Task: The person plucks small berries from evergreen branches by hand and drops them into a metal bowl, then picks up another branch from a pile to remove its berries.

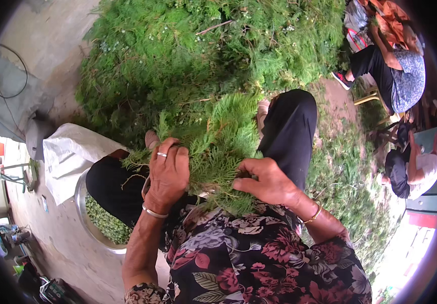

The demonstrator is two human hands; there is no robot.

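Note:
A leafy conifer branch (222, 148), with flat, scale-like green sprays, lies across my lap between my knees. My left hand (168, 173), with a ring and a bracelet, curls its fingers over the left side of this foliage; a bare twig (133, 178) sticks out beside it. On the other side, my right hand (267, 180) pinches part of the foliage between thumb and fingers, and what lies inside the pinch is hidden. By my left knee stands a wide metal basin (82, 224) holding many small green cones or seeds (106, 220), partly covered by my leg.
A large heap of cut conifer branches (203, 49) rises in front of me. A white sack (70, 152) lies left. One person (404, 76) sits at the upper right, another person (412, 171) below. Loose greenery (340, 190) covers the right floor; a cable (22, 72) loops upper left.

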